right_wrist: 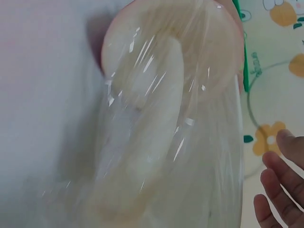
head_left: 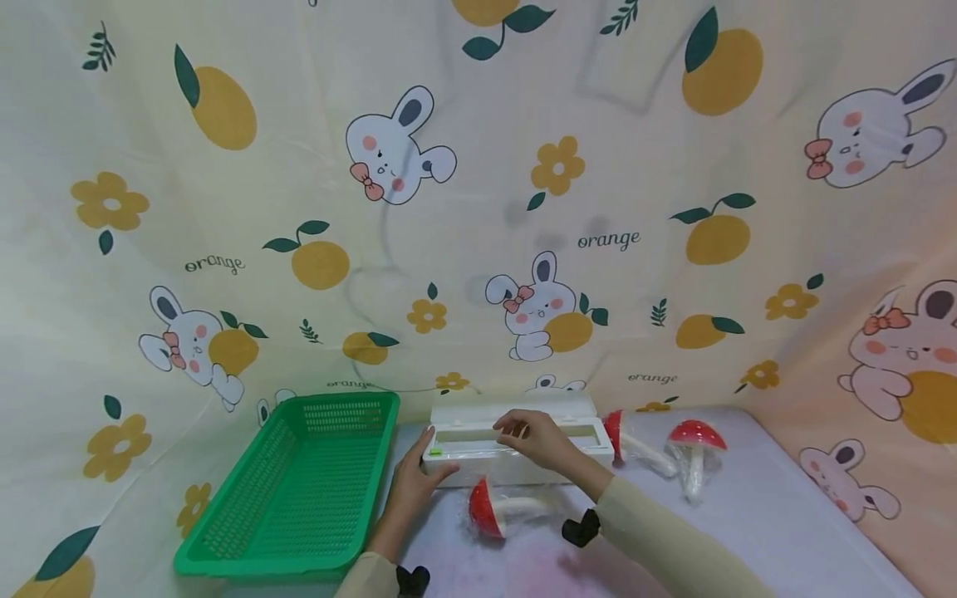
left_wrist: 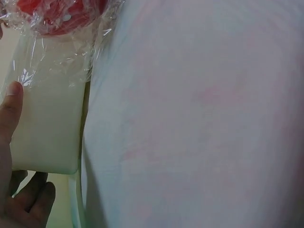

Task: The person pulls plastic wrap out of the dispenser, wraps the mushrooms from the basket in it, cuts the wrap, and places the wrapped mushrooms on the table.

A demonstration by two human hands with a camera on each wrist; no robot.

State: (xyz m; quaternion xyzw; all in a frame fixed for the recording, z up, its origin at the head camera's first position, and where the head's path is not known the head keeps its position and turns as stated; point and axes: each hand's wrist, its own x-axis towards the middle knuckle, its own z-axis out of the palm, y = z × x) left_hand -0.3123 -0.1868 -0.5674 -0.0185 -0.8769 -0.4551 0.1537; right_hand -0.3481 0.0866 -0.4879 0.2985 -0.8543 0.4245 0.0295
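Observation:
A white cling film dispenser box [head_left: 516, 473] stands near the back of the table with its lid [head_left: 516, 407] raised. My left hand [head_left: 414, 483] holds the box's left end, its thumb on the front face and its fingers round the end. Over the box's long opening is my right hand [head_left: 534, 438], fingers loosely bent; in the right wrist view nothing shows between them. A red-capped toy mushroom [head_left: 489, 508], wrapped in clear film, lies just in front of the box. Its pale stem [right_wrist: 159, 128] points right in the head view.
To the left is a green plastic basket [head_left: 292, 565] with perforated walls. Right of the box lie two more red-capped mushrooms, one beside its end [head_left: 646, 453] and one farther right [head_left: 695, 457], both in clear film. A printed cloth [head_left: 478, 224] hangs behind the table.

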